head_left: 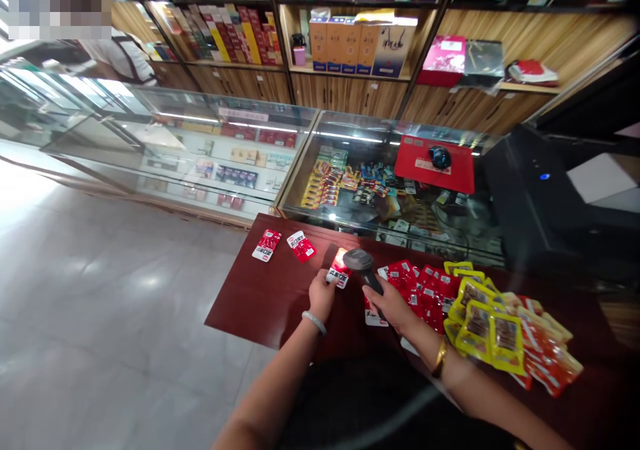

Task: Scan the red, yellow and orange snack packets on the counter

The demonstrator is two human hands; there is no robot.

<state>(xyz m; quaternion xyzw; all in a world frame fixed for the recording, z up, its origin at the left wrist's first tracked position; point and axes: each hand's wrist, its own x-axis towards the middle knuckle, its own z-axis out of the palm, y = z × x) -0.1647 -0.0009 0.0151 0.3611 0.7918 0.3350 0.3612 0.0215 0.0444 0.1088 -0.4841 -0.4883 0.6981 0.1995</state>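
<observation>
Head camera, and we look mid-scan: our left hand (321, 297) pinches a red packet (341, 270) at the brown table (245, 297), our right hand (393, 307) wraps the scanner (361, 262) close beside it, and next seemingly calls for steady aim.

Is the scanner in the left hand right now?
No, the right hand grips the scanner, while the left hand holds a red-and-white packet.
</observation>
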